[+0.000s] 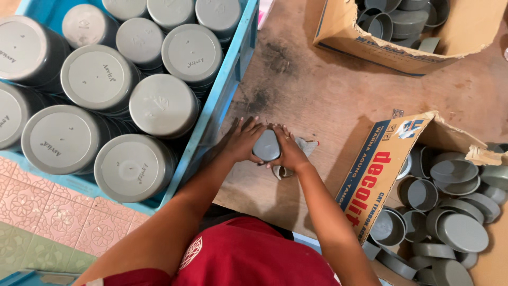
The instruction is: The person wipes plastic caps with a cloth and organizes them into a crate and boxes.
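Observation:
Both of my hands are wrapped around one round grey plastic cap (266, 145) on the brown wooden board (328, 90). My left hand (241, 140) grips its left side and my right hand (290, 151) its right side. A small grey rag (307, 144) lies under and just right of my right hand, partly hidden.
A blue crate (233, 69) at the left holds several stacks of grey caps (100, 77). A torn cardboard box (378, 169) at the right is full of loose grey caps (455, 212). Another cardboard box (465, 32) with caps stands at the top right. Patterned floor tiles (42, 212) lie lower left.

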